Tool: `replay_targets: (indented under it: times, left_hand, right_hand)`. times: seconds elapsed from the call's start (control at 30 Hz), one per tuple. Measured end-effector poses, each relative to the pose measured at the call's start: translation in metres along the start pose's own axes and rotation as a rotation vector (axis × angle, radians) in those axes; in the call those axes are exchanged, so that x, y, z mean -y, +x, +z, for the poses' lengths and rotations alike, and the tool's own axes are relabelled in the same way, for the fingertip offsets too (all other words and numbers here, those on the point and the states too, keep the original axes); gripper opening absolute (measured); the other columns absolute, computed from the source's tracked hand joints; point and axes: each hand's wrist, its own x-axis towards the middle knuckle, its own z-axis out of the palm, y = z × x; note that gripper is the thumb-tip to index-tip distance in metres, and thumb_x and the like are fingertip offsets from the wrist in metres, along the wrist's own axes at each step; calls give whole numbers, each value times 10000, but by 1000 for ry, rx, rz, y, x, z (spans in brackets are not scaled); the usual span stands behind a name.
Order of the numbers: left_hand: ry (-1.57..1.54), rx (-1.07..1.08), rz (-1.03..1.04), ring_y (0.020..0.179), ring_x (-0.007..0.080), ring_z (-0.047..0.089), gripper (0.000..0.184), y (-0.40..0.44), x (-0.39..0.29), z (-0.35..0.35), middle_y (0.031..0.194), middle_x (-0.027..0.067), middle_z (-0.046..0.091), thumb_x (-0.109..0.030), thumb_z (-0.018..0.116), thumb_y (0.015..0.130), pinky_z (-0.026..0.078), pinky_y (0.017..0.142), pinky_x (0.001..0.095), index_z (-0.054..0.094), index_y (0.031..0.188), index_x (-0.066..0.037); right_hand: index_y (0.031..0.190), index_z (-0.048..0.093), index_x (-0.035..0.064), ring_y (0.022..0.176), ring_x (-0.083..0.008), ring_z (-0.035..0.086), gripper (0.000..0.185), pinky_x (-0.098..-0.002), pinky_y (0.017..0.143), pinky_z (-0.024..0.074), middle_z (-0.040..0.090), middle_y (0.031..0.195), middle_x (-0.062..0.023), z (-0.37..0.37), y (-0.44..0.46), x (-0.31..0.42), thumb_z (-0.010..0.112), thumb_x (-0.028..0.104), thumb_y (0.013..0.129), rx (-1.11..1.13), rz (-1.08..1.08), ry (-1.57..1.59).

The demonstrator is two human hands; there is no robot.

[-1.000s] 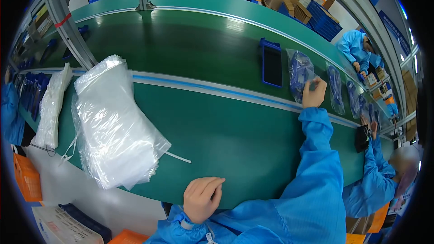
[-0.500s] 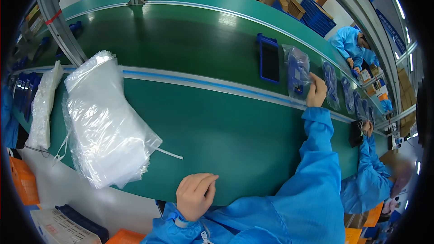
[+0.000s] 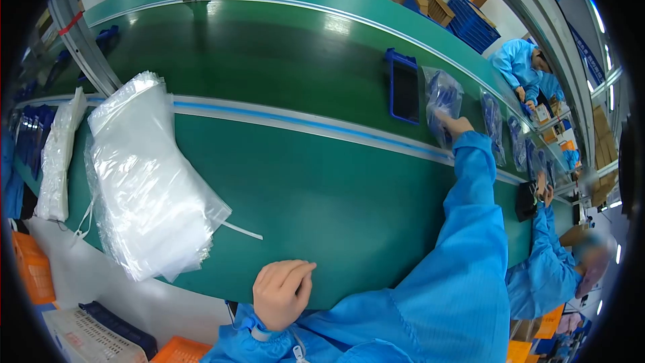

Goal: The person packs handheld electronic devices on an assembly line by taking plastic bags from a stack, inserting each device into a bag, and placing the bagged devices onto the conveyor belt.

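My right hand (image 3: 454,126) reaches over the belt, its outstretched fingers touching the lower part of a clear plastic bag with a blue item (image 3: 443,96) inside. Left of that bag lies an unbagged blue-framed device with a dark screen (image 3: 405,91). Close to the front edge of the green table (image 3: 322,208), my left hand (image 3: 282,292) is loosely curled with its fingers together and nothing visible in it. A fanned stack of clear plastic bags (image 3: 151,181) lies to its left, with a white strip (image 3: 242,231) sticking out.
A narrower white plastic bundle (image 3: 60,158) and blue items (image 3: 30,134) are at far left. More bagged blue items (image 3: 492,121) line the belt (image 3: 269,60) rightward. A co-worker's sleeve (image 3: 537,255) is at right, another person (image 3: 517,67) beyond. A metal post (image 3: 91,54) rises at left.
My right hand has moved from the bag's right edge onto its lower part, fingers now pointing left. The left hand stays curled near the table edge; the view has shifted slightly.
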Motion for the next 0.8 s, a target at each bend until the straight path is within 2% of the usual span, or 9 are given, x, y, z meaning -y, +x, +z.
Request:
replay_targets:
  times: [0.1,0.23,0.3,0.37,0.5,0.57,0.67,0.77,0.8]
  left_hand:
    - [9,5,4,740,208,619,183,-2,3,1,817,41,638,8,654,664,476,670,316,653,828,-72]
    - [2,10,-9,746,195,613,180,-1,4,-1,818,29,633,-9,654,673,477,672,308,654,838,-80]
    - [2,8,-20,745,192,610,180,-2,5,-1,817,26,631,-17,655,678,476,673,304,654,845,-83]
    - [-4,4,-23,746,190,608,178,-2,6,0,819,24,629,-25,656,684,475,675,301,653,852,-84]
    - [-20,5,-40,759,187,604,180,-3,7,-2,840,23,627,-39,655,698,473,680,298,649,872,-85]
    - [-27,-1,-46,754,184,603,188,-1,7,-3,844,22,629,-32,657,696,471,669,295,652,874,-91]
    - [-49,-12,-60,734,179,605,202,0,6,-3,837,23,636,-14,663,686,469,646,289,661,867,-103]
    - [-78,-42,-76,740,190,605,208,2,5,-10,841,33,634,-15,667,684,470,661,297,659,874,-101]
    - [-75,-71,-74,742,198,604,214,4,5,-14,844,36,634,-15,670,679,471,668,305,658,875,-99]
  right_hand:
    - [937,646,-66,807,-251,629,763,-324,684,481,654,866,-169,-1,-1,15,737,582,545,283,-25,24]
    - [993,644,-13,842,-241,624,724,-315,743,477,655,939,-147,35,54,-16,710,575,577,296,-244,280]
    - [1055,626,-8,931,-306,608,814,-344,803,461,644,996,-165,68,113,-40,652,654,582,156,-214,142]
    - [1101,590,-44,1038,-360,558,930,-374,870,427,608,1077,-211,34,73,-4,603,721,573,176,-49,84]
    - [1110,521,-151,1116,-374,501,1058,-369,941,385,540,1154,-281,54,114,-16,603,746,554,-47,-39,124]
    - [1155,535,-72,1111,-367,503,987,-370,954,382,542,1164,-256,59,131,-17,605,722,573,-18,24,-2]
    - [1158,570,34,1098,-354,511,851,-382,953,385,544,1168,-227,49,103,1,606,677,602,-169,53,-195]
    - [1121,598,97,985,-310,580,599,-376,868,443,611,1048,-171,46,69,20,635,511,690,-739,-91,-215]
    - [1093,608,90,940,-290,593,533,-365,832,454,623,1004,-157,39,66,21,640,459,709,-599,-251,-43]
